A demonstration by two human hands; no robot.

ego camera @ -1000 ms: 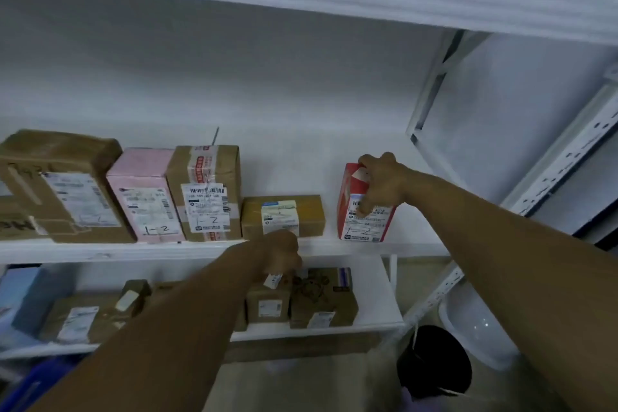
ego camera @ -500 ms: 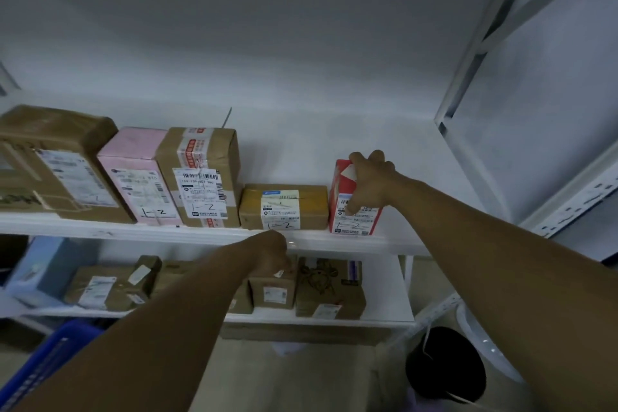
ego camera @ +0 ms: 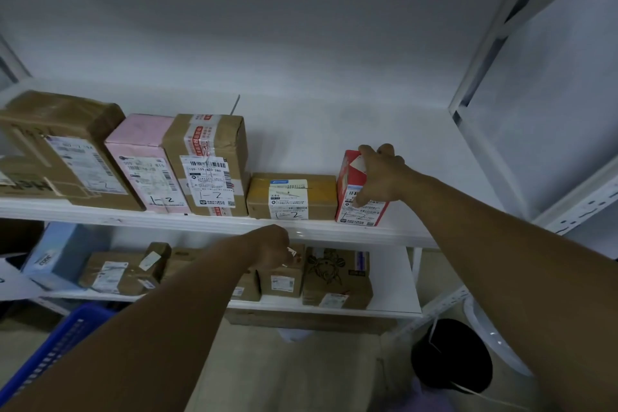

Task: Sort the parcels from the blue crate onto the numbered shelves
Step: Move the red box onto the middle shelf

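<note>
Head view: red parcel (ego camera: pixel 359 212) stands upright on the middle shelf (ego camera: pixel 167 219), at the 3 o'clock end of the row, touching the flat tan parcel (ego camera: pixel 291 192). Right hand (ego camera: pixel 381 174) grips it: fingers (ego camera: pixel 369 151) curled over the top edge, thumb on the front label. Judged a small, light, stiff carton; take it by top and face, as glossy sides may slip. Left hand (ego camera: pixel 271 244) sits below the shelf lip, fingers hidden, grip cannot be told. Count: five parcels on this shelf; one blue crate (ego camera: pixel 50 354), at 7 o'clock
</note>
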